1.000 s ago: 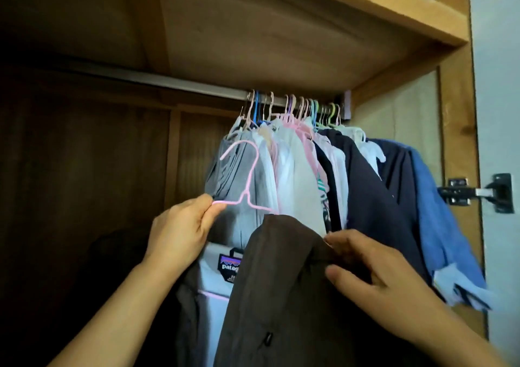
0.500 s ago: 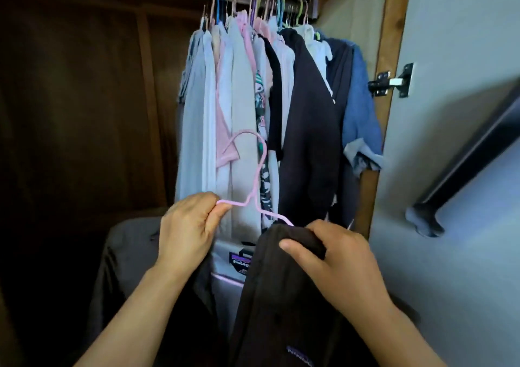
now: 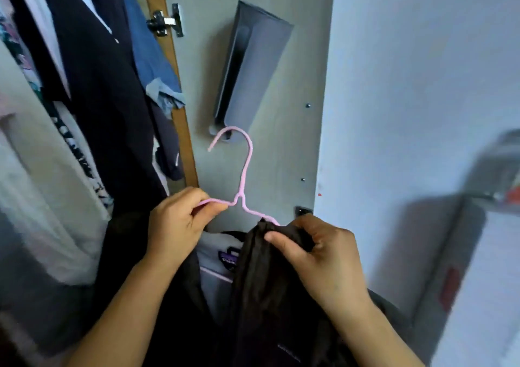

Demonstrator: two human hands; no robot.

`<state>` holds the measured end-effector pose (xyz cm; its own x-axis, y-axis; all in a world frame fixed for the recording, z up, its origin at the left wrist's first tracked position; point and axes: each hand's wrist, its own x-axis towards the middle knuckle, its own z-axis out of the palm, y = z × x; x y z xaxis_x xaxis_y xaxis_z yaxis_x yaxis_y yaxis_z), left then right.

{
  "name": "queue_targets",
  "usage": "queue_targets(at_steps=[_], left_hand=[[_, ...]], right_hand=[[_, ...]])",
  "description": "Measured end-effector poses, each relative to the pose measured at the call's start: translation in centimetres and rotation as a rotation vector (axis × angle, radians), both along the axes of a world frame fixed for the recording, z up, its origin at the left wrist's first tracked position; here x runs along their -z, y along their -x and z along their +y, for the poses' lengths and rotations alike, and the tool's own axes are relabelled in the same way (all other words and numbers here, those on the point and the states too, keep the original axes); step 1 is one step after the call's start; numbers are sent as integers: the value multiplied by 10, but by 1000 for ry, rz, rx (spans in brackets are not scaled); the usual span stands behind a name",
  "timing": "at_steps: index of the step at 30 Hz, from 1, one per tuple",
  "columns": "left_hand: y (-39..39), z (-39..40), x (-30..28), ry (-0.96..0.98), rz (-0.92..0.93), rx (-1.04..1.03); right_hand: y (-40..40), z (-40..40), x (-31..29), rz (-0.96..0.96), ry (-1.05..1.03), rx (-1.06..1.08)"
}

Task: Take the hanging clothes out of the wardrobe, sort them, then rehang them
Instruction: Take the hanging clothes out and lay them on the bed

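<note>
A thin pink hanger stands upright in front of me with a dark brown jacket draped on its right arm. My left hand pinches the bare left arm of the hanger. My right hand grips the bunched jacket shoulder at the hanger's right end. A label shows inside the jacket's pale lining. Several hanging clothes fill the upper left, among them a dark navy garment and a blue denim shirt.
The wardrobe's wooden side post stands behind the clothes, with a metal hinge on the open grey door. A grey pocket holder is fixed to that door. A pale wall and blurred furniture lie to the right.
The view has swung down and to the right, away from the rail. The hanger with the brown jacket now stands in front of the open door instead of the hanging clothes. Both hands keep their hold.
</note>
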<state>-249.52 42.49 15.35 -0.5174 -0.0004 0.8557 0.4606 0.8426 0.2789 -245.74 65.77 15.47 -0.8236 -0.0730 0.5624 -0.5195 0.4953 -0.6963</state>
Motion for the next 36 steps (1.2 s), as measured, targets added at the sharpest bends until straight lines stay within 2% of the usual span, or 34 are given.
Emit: queue_targets(at_steps=[10, 17, 20, 23, 28, 33, 36], left_hand=[[10, 222, 14, 30, -91, 564], [-33, 417, 11, 85, -140, 1005], [-62, 495, 13, 127, -137, 1135], [-90, 570, 20, 189, -128, 1236], [-130, 690, 56, 309, -214, 1343], [-160, 808, 115, 390, -330, 1402], [-169, 874, 167, 433, -368, 1355]], right_hand=[[-115, 155, -1, -177, 110, 647], [-211, 268, -10, -211, 105, 1133], [-248, 310, -11, -231, 116, 1292], [-280, 357, -2, -228, 131, 1399], [-322, 455, 43, -273, 129, 1508], [-350, 563, 120, -352, 51, 1526], [-354, 625, 179, -395, 115, 1542]])
